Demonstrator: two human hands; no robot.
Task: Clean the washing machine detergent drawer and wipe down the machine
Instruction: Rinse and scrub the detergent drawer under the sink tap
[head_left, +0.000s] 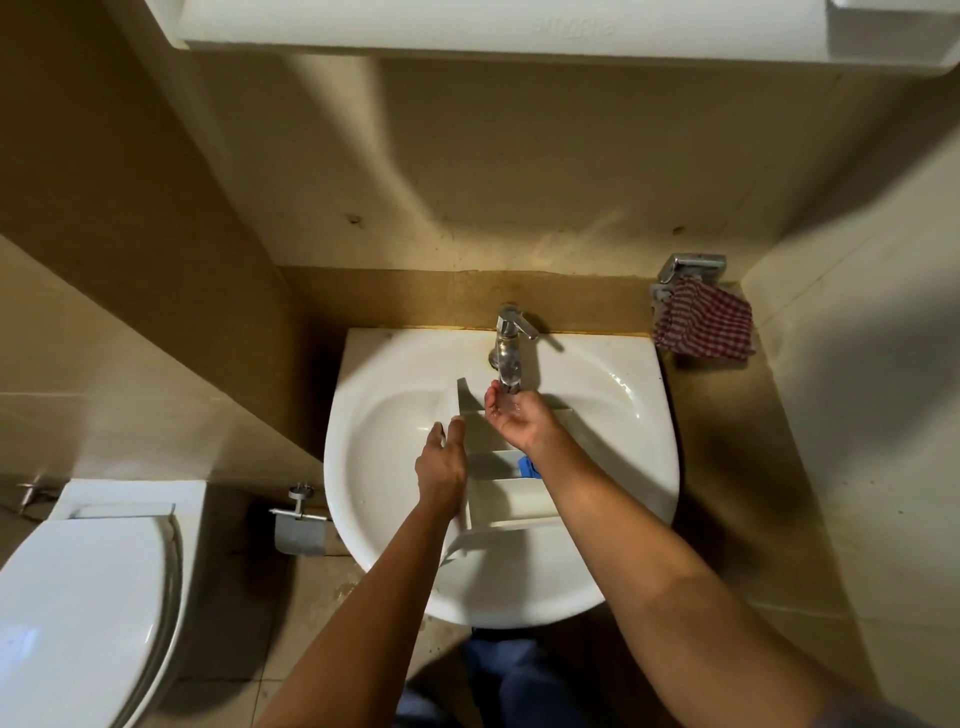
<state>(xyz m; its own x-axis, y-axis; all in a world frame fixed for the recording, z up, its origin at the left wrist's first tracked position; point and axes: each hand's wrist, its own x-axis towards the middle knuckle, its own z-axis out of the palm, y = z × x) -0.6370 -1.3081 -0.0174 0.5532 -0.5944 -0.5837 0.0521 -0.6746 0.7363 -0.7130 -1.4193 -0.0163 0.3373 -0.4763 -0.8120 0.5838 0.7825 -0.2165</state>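
The white detergent drawer (511, 501) lies lengthwise in the white sink (613, 415), with a blue insert (529, 466) in its middle compartment. My right hand (514, 418) is cupped palm up under the spout of the chrome tap (509, 358), above the drawer's far end, holding nothing. My left hand (441, 465) hovers with relaxed, straight fingers at the drawer's left side; whether it touches the drawer is unclear. A red-and-white checked cloth (704, 327) hangs on a chrome holder at the back right.
A toilet (78, 597) with its lid down stands at the lower left. A chrome paper holder (298, 525) is fixed left of the sink. A white cabinet (467, 26) hangs overhead. Beige tiled walls close in on both sides.
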